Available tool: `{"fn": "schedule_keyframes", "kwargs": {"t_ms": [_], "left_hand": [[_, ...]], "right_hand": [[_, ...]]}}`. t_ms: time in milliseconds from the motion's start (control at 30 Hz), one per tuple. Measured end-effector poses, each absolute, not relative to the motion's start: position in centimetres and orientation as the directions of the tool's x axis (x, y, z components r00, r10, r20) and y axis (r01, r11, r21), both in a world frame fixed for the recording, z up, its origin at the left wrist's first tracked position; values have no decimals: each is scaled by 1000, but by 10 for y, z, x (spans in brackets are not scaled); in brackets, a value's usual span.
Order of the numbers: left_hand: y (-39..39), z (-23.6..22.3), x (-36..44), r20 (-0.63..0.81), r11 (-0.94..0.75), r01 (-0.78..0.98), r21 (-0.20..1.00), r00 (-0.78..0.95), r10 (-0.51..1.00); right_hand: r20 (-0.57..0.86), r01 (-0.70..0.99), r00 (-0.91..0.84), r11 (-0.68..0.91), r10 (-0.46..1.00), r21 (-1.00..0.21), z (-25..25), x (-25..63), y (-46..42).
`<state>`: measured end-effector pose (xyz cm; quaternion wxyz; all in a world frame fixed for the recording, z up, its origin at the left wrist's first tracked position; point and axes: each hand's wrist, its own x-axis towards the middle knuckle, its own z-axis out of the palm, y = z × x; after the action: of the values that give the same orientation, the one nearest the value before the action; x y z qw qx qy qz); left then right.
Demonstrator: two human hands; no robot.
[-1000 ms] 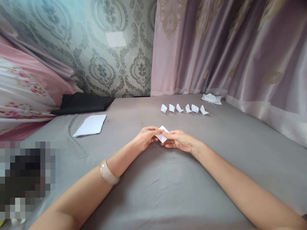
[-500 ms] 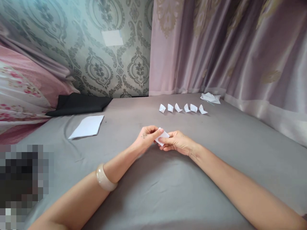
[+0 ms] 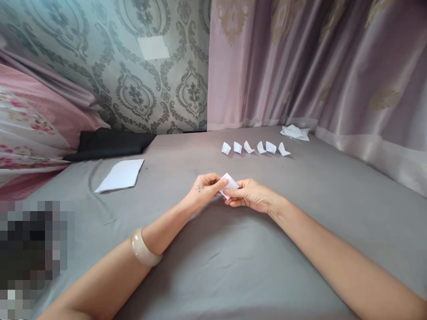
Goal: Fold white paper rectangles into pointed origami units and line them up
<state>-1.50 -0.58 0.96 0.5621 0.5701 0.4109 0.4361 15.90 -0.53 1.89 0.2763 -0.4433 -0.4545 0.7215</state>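
Observation:
A small folded square of white paper [image 3: 230, 181] is held between both hands above the grey sheet, one corner pointing up. My left hand [image 3: 207, 188] pinches its left side, thumb lying on the face. From the right, my right hand [image 3: 251, 194] grips the lower edge with its thumb on top and fingers curled beneath. The paper's underside and some fingertips are hidden. Beyond the hands stands a row of several small folded paper boats [image 3: 271, 147].
A stack of white paper sheets [image 3: 122, 176] lies at left, with black folded cloth [image 3: 110, 144] behind it. Loose white papers [image 3: 295, 132] rest at the far right by the curtain [image 3: 253, 66]. Grey sheet [image 3: 227, 266] covers the surface, and a patterned wall [image 3: 133, 89] closes the back.
Both hands and the folded paper have shifted slightly right and up in view. More of the paper's upper corner shows above the thumbs. The grip stays on both sides.

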Motion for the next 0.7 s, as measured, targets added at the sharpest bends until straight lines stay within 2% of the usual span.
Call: {"fn": "schedule_keyframes", "kwargs": {"t_ms": [100,300,533,700], "left_hand": [[-4,7,-16,11,-8,-11,1000,294,956],[-4,8,-18,-97,107,-26,994,258,961],[-3,8,-17,-91,88,23,996,209,974],[0,7,-19,-224,212,82,974,188,956]], "right_hand": [[-357,19,-407,-383,841,-924,18,159,-7],[-354,-26,-352,-387,867,-922,18,159,-5],[-388,7,-319,-407,865,-913,22,163,-2],[-423,45,-224,-424,878,-904,21,163,1]]}}
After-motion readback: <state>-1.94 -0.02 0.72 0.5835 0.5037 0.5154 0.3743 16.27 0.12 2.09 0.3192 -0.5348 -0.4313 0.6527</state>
